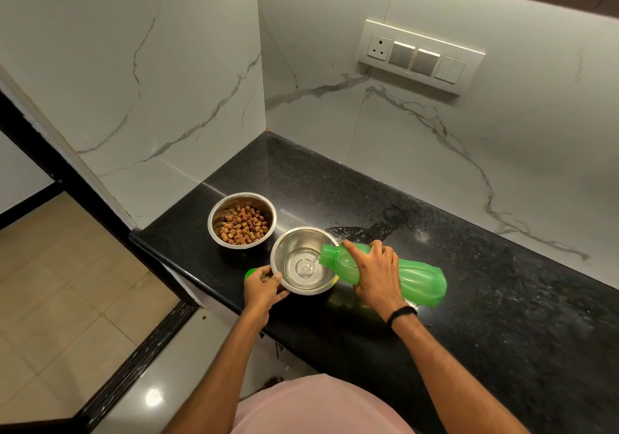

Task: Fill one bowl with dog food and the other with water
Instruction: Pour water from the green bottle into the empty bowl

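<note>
From the head camera, a black speckled surface (469, 299) runs along a white marble-patterned wall, ending at a corner on the far left. Two steel bowls stand close together near its left end. The farther bowl (242, 220) holds a heap of brown dog food (244, 224). The nearer bowl (303, 261), just right of and in front of the first, has a shallow pool of water (303, 267) in its bottom.

The right hand (375, 274) is wrapped over the neck end of a green ribbed bottle (418, 279), fingers curled round it, a dark band on the wrist. The bottle is tipped nearly flat, mouth over the right rim of the nearer bowl, and a thin stream of water falls from it into the pool.

The left hand (263, 286) grips the near-left rim of the same bowl, thumb on the edge. A small green object (251, 272), probably the bottle's cap, shows between its fingers, though most of it is hidden.

A patch of wet sheen (385, 224) lies on the surface beyond the bottle. On the wall far to the right sits a switch panel (420, 56) with a socket. A pink shirt (318, 407) fills the bottom edge, and tan floor tiles (50, 283) lie to the left.
</note>
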